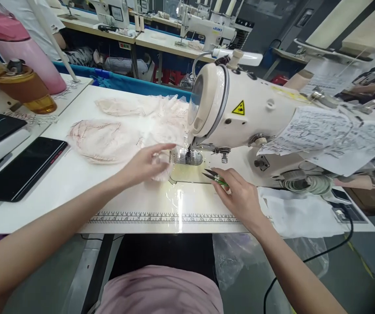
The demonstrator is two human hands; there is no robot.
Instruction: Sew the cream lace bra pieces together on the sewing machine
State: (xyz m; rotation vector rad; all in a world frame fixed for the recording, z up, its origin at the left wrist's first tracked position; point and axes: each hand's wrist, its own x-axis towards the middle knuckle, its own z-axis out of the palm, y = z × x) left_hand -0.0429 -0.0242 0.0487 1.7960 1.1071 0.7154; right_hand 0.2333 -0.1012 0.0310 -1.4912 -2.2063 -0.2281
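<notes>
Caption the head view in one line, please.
Right hand holding snips, left hand by pale fabric at a sewing machine.

Papers [308, 131] on sewing machine [256, 98]: writing illegible. Beside machine, right hand [241, 192] partly hides snips [216, 178]. Left of machine, person [26, 22] cut off above.

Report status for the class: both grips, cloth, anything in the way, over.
Left grip open at cloth, contact unclear. Right grip closed on snips. Cloth rumpled, left of machine. Machine seems to hide cloth's right edge; phone off left.
</notes>
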